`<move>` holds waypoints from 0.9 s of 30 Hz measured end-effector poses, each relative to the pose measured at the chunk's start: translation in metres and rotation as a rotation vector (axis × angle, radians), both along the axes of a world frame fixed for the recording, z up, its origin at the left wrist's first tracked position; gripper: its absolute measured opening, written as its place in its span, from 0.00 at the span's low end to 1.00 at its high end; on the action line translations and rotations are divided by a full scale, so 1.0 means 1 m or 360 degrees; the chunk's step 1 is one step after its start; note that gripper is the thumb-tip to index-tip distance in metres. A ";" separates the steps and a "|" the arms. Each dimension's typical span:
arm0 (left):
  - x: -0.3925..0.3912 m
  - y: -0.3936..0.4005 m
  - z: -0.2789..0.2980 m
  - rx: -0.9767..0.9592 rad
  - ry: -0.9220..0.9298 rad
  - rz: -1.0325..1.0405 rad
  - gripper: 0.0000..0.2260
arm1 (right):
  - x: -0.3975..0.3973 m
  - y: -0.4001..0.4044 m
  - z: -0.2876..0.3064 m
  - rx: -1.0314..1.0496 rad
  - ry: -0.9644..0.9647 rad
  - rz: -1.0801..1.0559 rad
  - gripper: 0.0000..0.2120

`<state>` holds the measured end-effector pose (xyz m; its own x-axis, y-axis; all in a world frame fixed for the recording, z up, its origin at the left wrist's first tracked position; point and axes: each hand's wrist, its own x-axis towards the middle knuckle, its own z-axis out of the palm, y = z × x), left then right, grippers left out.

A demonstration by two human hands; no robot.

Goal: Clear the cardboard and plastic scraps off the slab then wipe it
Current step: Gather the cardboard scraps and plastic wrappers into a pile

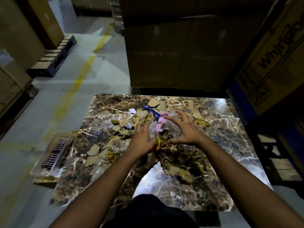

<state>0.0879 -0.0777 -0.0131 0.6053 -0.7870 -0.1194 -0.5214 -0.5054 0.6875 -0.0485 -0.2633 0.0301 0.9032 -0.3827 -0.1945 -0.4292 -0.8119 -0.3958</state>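
Note:
A brown marble slab (222, 129) lies in front of me, strewn with torn cardboard scraps (93, 149) and crumpled clear plastic (171, 129). A pink scrap (161, 120) and a blue strip (154, 113) lie in the heap's middle. My left hand (141, 140) and my right hand (187, 129) cup the central bundle of plastic from both sides, fingers spread and curved around it. More cardboard bits (155, 102) lie at the far side, and others (172, 171) near me.
A flat cardboard tray (49, 162) with a striped cloth (54, 153) lies on the floor left of the slab. Tall cardboard boxes (172, 55) stand behind it, and a printed box (271, 63) at the right. Grey floor with a yellow line (79, 79) stretches left.

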 end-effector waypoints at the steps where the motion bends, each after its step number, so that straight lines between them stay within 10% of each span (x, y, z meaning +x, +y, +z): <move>1: 0.001 0.003 -0.001 -0.0022 0.0022 0.0007 0.33 | 0.000 0.001 0.000 0.0019 -0.0007 -0.0026 0.46; 18: 0.033 0.107 -0.037 -0.0240 0.0013 0.0204 0.23 | 0.010 0.025 0.000 -0.0149 -0.0534 -0.0314 0.27; 27: 0.058 0.201 -0.076 0.0203 -0.0281 0.0292 0.48 | 0.074 0.114 -0.016 -0.0036 -0.0552 0.0023 0.26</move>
